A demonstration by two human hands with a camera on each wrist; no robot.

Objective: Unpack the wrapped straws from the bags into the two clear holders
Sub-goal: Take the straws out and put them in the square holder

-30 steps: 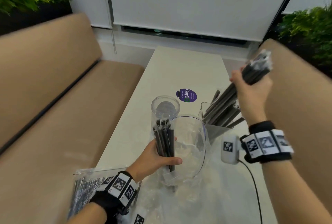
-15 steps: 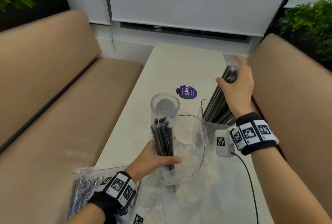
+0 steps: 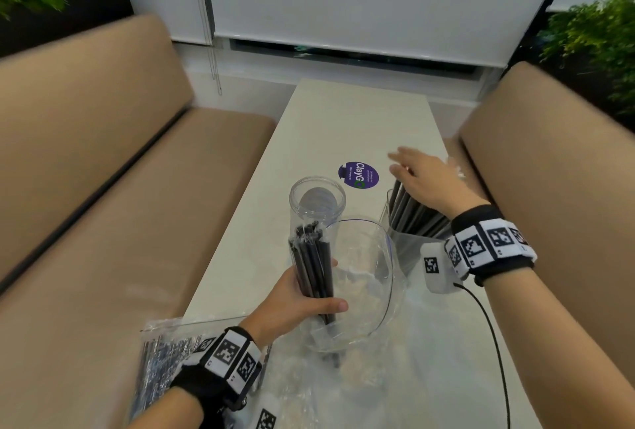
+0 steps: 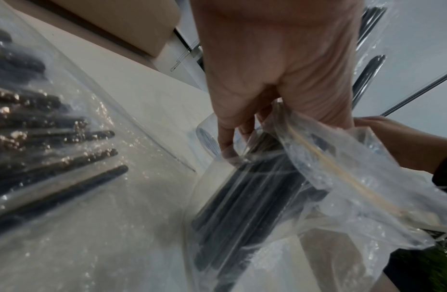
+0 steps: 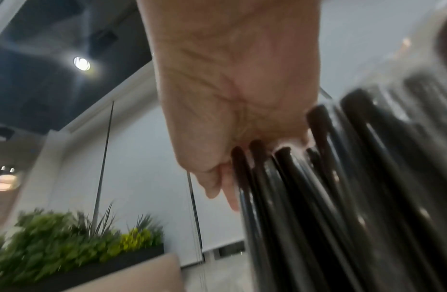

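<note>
My left hand (image 3: pixel 299 305) grips a bundle of black wrapped straws (image 3: pixel 312 263) through the mouth of a clear bag (image 3: pixel 367 294), just in front of the round clear holder (image 3: pixel 316 201). The left wrist view shows the same left hand (image 4: pixel 267 69) around the bundle (image 4: pixel 242 207) and the bag (image 4: pixel 342 168). Several black straws (image 3: pixel 412 215) lean in the square clear holder (image 3: pixel 403 246) on the right. My right hand (image 3: pixel 426 177) hovers over their tops with fingers stretched out. In the right wrist view the straws' tops (image 5: pixel 304 187) meet the palm (image 5: pixel 229 98).
A second clear bag of wrapped straws (image 3: pixel 165 360) lies at the table's near left corner. A purple sticker (image 3: pixel 359 176) marks the white table (image 3: pixel 343 119) beyond the holders. Tan benches (image 3: pixel 103 188) flank the table on both sides. A black cable (image 3: pixel 494 342) trails from my right wrist.
My right hand lowered its bunch of straws into the square holder, let go, and now spreads flat above them. The left hand has kept its bundle in place.
</note>
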